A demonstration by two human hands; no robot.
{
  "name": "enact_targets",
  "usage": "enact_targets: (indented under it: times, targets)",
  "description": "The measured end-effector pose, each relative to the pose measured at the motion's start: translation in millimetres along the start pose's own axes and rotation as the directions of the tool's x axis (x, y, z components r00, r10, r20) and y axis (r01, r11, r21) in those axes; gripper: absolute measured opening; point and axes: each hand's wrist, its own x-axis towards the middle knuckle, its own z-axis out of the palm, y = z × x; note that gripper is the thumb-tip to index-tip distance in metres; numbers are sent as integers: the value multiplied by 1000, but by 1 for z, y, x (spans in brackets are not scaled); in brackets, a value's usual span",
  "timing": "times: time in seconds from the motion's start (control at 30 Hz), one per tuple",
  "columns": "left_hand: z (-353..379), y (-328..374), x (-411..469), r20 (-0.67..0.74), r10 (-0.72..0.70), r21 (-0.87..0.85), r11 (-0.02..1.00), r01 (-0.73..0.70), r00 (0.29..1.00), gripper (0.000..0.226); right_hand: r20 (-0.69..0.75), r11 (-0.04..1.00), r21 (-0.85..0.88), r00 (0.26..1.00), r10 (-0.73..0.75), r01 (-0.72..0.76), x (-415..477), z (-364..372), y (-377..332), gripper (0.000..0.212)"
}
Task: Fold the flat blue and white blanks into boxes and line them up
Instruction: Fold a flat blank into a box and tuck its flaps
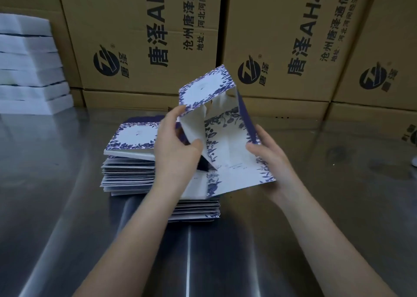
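A blue and white floral blank (225, 134), partly opened into a box shape, is held up above the table. My left hand (178, 143) pinches its left inner panel, thumb inside and fingers behind. My right hand (268, 154) grips its right side near the dark blue edge. Under my hands lies a tall stack of flat blanks (130, 161), the top one showing a white panel with a blue flowered border.
The work surface is a shiny steel table (56, 206). Large brown cartons (144, 37) with black print form a wall at the back. A pile of white foam sheets (29, 66) stands at the far left.
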Motion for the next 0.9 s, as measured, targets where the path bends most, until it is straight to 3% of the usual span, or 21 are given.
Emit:
enact_targets:
  times: [0.13,0.27,0.3,0.37,0.43,0.53,0.67,0.77,0.9]
  targets:
    - [29,7,-16,81,-19,-124,992,29,997,68,71,1000,8,997,-22,22,-2,-22,-26,72]
    - [53,5,-35,222,-22,-298,950,89,975,70,100,974,-210,993,-60,80,-1,-32,-51,124]
    - [58,3,-40,257,-32,-347,930,124,966,67,109,963,-248,991,-76,101,-2,-38,-49,115]
    - [67,-1,-46,328,-75,-449,865,225,942,57,96,967,-224,991,-99,118,-9,-44,-45,73]
    - [72,-5,-47,398,-118,-533,778,334,910,48,91,955,-258,988,-128,147,-15,-49,-39,58]
    - [73,-13,-45,451,-211,-578,671,464,867,39,153,886,-426,980,-130,184,-16,-45,-36,61]
    - [73,-25,-46,488,-310,-550,617,563,816,42,196,687,-695,975,-106,214,-17,-41,-27,65]
    - [73,-31,-44,425,-436,-542,580,608,794,46,195,612,-762,976,-98,214,-15,-37,-17,61]
    - [73,-36,-43,346,-573,-489,566,664,743,45,166,589,-784,981,-105,196,-11,-32,-1,61]
